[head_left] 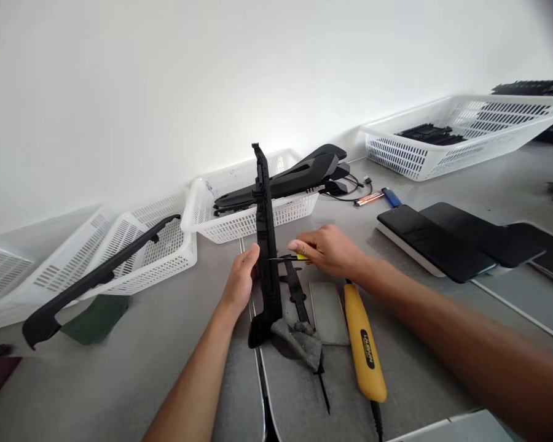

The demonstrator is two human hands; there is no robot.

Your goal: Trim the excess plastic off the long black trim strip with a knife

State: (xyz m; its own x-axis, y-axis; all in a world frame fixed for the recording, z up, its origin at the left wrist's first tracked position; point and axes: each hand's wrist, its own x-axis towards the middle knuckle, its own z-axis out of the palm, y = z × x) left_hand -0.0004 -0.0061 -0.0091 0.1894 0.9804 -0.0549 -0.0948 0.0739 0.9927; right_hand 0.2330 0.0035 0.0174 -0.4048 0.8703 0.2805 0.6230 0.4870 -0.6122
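My left hand [241, 274] is closed around a long black plastic trim part [268, 245], which stands nearly upright in front of me. My right hand [327, 250] pinches a thin-bladed tool with a yellow handle [300, 257]. Its slim metal blade reaches left to the edge of the trim part, about mid-length. Below the hands lie a black caliper [295, 288], a grey cloth [299, 345] and a flat grey rectangular block [329, 313]. Beside them rests a yellow corded power tool [365, 347].
A white basket [239, 230] holds several black trim parts [290, 178]. More white baskets stand at the left [142, 273] and back right [399, 161]. One long black part [105, 270] lies across the left basket. Dark phone-like slabs [435, 239], a lighter [391, 197] and a cable sit to the right.
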